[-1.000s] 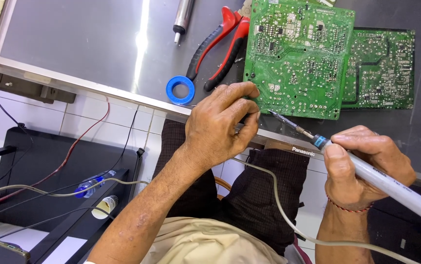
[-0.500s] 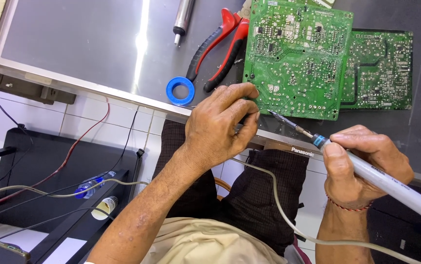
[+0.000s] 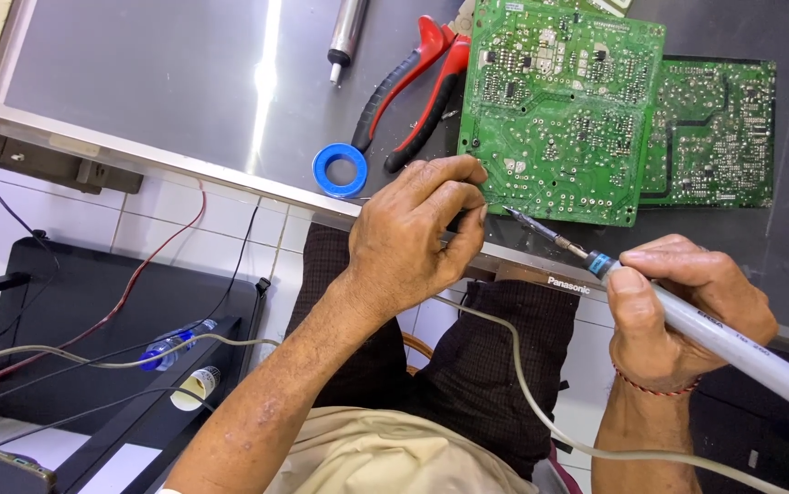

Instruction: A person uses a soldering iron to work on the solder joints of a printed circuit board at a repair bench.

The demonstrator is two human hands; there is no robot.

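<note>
My right hand (image 3: pixel 678 311) grips a white-handled soldering iron (image 3: pixel 733 343); its dark tip (image 3: pixel 515 215) points at the lower left edge of a green circuit board (image 3: pixel 559 110). My left hand (image 3: pixel 417 233) rests with curled fingers at the board's lower left corner, fingertips touching its edge; whether it pinches anything is hidden. A second green circuit board (image 3: pixel 715 133) lies partly under the first, to its right. Both boards lie on a dark grey panel (image 3: pixel 156 82).
Red-handled pliers (image 3: pixel 417 78) and a blue tape roll (image 3: pixel 340 170) lie left of the boards. A metal cylinder tool (image 3: pixel 347 32) lies further up. The iron's grey cord (image 3: pixel 541 412) loops over my lap. A black box (image 3: pixel 92 311) with wires stands on the tiled floor.
</note>
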